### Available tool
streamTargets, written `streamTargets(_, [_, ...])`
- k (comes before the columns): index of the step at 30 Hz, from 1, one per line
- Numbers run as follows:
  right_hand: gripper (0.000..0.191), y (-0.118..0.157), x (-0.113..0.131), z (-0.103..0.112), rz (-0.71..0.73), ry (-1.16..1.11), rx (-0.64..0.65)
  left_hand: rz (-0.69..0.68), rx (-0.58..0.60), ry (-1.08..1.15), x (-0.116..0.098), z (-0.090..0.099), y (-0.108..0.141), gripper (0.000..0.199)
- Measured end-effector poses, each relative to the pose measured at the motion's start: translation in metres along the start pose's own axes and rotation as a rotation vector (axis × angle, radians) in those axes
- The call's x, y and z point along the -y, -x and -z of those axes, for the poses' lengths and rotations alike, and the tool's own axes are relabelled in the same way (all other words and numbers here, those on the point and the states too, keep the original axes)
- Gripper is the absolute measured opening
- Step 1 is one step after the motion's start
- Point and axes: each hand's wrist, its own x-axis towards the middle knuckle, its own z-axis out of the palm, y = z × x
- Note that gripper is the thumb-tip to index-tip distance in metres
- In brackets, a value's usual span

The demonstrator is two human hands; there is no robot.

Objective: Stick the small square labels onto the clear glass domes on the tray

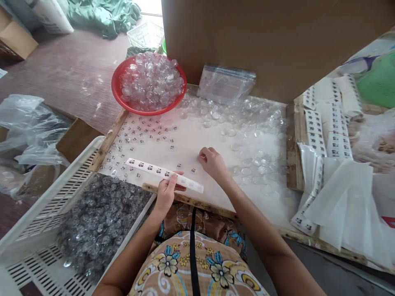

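My left hand grips a white strip of panda stickers near its middle, thumb on top, above the near edge of the white work board. Prints show on the left part of the strip; the right end is bare. My right hand is over the middle of the board with its fingers curled into a pinch. Whatever sits between those fingertips is too small to tell. Small clear domed pieces with panda prints lie scattered on the left. Plain clear pieces are spread over the right and far parts.
A red basin heaped with clear pieces stands at the far left corner. Beside the board, a white slatted crate holds many printed pieces. Sticker strips are stacked on the right. A cardboard panel rises behind a clear zip bag.
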Motion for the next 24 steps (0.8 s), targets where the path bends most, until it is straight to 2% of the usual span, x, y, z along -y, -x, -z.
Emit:
streamTargets(5, [0.016,-0.022,0.02,-0.018,0.033,0.088,0.077,0.011,-0.009,-0.012,-0.004,-0.001,0.0,0.063])
streamTargets(8, [0.014,-0.033,0.025,-0.021,0.046,0.129,0.104,0.012,-0.01,0.009,-0.003,0.0,-0.001,0.066])
streamTargets(10, [0.021,-0.032,0.028,-0.019,0.051,0.133,0.088,0.007,-0.012,0.038,-0.002,0.0,-0.001,0.071])
streamTargets(13, [0.017,-0.014,0.039,-0.012,0.096,0.012,-0.005,0.006,-0.012,0.06,-0.002,-0.001,-0.001,0.076])
streamTargets(14, [0.015,-0.004,0.044,-0.009,0.13,-0.073,0.001,0.008,-0.011,0.057,-0.003,-0.002,-0.001,0.076])
streamTargets(16, [0.017,0.015,0.055,-0.004,0.2,-0.265,0.102,0.007,-0.007,0.055,-0.004,-0.003,-0.001,0.075])
streamTargets(18, [0.011,0.031,0.062,-0.002,0.237,-0.402,0.195,0.005,0.009,0.065,-0.005,-0.004,-0.002,0.076])
streamTargets(24, [0.008,0.048,0.062,0.002,0.261,-0.437,0.17,0.005,0.002,0.102,0.002,0.002,-0.005,0.069])
